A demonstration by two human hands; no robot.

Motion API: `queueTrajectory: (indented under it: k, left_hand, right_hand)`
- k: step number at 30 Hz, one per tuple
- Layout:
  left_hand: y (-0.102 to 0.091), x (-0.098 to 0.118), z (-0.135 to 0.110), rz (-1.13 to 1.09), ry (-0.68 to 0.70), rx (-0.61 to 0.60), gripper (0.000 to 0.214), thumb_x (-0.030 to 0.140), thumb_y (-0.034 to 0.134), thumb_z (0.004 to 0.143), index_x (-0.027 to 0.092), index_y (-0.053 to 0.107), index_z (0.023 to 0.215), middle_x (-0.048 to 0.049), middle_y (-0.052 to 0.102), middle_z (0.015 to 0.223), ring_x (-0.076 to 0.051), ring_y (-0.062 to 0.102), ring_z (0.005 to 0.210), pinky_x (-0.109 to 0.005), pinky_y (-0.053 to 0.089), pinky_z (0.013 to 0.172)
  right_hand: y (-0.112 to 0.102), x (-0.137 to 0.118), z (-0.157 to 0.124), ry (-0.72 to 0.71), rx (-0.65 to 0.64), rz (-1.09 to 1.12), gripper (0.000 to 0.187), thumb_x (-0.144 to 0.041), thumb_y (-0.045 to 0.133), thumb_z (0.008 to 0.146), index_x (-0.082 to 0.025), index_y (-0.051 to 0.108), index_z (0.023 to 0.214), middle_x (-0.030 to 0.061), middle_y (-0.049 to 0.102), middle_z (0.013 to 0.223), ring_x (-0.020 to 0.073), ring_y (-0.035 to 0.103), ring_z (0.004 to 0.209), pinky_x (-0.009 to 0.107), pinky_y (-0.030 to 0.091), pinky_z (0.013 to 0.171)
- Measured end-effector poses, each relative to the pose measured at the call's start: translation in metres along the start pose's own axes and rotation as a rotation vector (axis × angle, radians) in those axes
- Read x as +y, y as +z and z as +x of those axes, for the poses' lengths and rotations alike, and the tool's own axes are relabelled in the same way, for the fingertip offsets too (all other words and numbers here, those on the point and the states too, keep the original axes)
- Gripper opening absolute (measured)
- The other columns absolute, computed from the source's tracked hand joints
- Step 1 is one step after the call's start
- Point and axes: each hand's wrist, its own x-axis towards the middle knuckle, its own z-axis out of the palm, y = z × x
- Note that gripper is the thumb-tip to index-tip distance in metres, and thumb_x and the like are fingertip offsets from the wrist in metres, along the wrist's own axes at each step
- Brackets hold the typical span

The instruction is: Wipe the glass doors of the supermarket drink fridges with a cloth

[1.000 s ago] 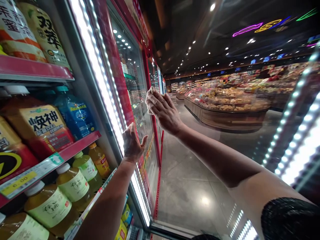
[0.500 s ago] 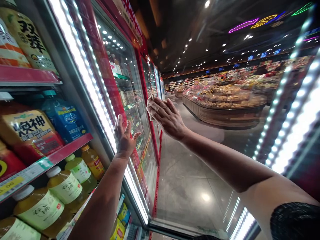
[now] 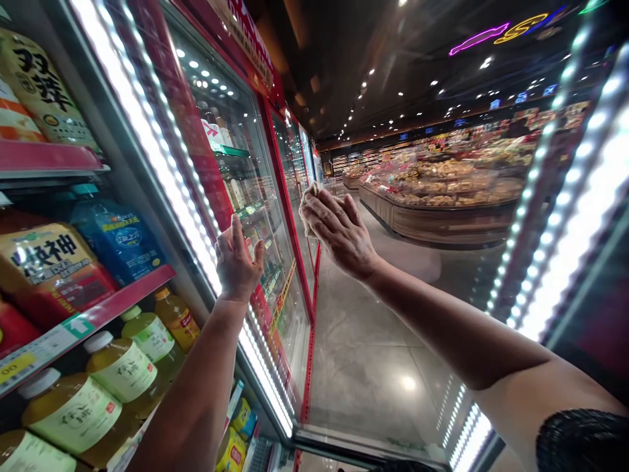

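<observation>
My right hand (image 3: 344, 237) lies with its fingers extended over a crumpled beige cloth (image 3: 307, 208), which sticks out past the fingertips. The cloth appears pressed to the clear glass door (image 3: 373, 448), through which the shop floor shows. My left hand (image 3: 239, 265) is raised beside the bright LED strip (image 3: 194, 229) at the cooler's edge. Its index finger points up and its thumb stands apart, with nothing in it; the other fingers are partly curled. Whether it touches the glass or the frame, I cannot tell.
Shelves at left hold several drinks, among them a blue bottle (image 3: 120, 229) and pale-labelled bottles (image 3: 125, 370). A red-framed glass cooler (image 3: 307, 282) stands beyond. Past the glass is a wood-sided display counter (image 3: 442, 226). LED reflections (image 3: 550, 262) streak the right side.
My right hand and the cloth have shifted slightly to the right. My left hand has moved a little left and its fingers are more curled. The view has shifted slightly.
</observation>
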Motion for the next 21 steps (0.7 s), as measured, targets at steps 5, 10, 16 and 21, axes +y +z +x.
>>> queueTrajectory:
  k: [5,10,16,21]
  left_hand:
    - [0.008,0.006,0.001,0.075,-0.003,-0.040,0.064,0.061,0.048,0.095,0.019,0.062,0.142,-0.0223,0.045,0.139,-0.040,0.043,0.132,-0.064,0.041,0.111]
    - [0.011,0.008,0.001,0.060,0.017,-0.007,0.065,0.059,0.052,0.094,0.016,0.063,0.141,-0.0246,0.043,0.142,-0.041,0.042,0.134,-0.062,0.037,0.114]
    - [0.011,0.015,0.006,-0.033,0.060,0.022,0.058,0.052,0.049,0.098,0.014,0.061,0.140,-0.0211,0.032,0.163,-0.038,0.022,0.155,-0.061,0.021,0.125]
    - [0.034,0.011,0.005,-0.183,0.121,0.015,0.069,0.052,0.039,0.101,0.008,0.035,0.155,-0.0242,0.024,0.167,-0.030,0.017,0.159,-0.054,0.017,0.129]
  right_hand:
    - [0.002,-0.004,-0.030,-0.003,-0.019,-0.013,0.056,-0.015,0.044,0.104,-0.031,0.040,0.158,0.0018,0.041,0.162,0.0203,0.027,0.156,0.051,0.017,0.133]
    - [-0.006,0.001,-0.055,-0.066,-0.074,-0.035,0.058,-0.014,0.046,0.103,-0.033,0.038,0.158,0.0003,0.043,0.161,0.0180,0.031,0.154,0.048,0.018,0.133]
    - [-0.034,0.031,-0.032,0.064,0.043,-0.121,0.059,-0.012,0.042,0.103,-0.032,0.040,0.158,0.0030,0.041,0.163,0.0215,0.027,0.156,0.053,0.012,0.133]
    - [-0.031,0.027,-0.047,0.061,0.033,-0.144,0.061,-0.011,0.044,0.102,-0.028,0.036,0.160,0.0053,0.043,0.162,0.0224,0.026,0.157,0.052,0.016,0.132]
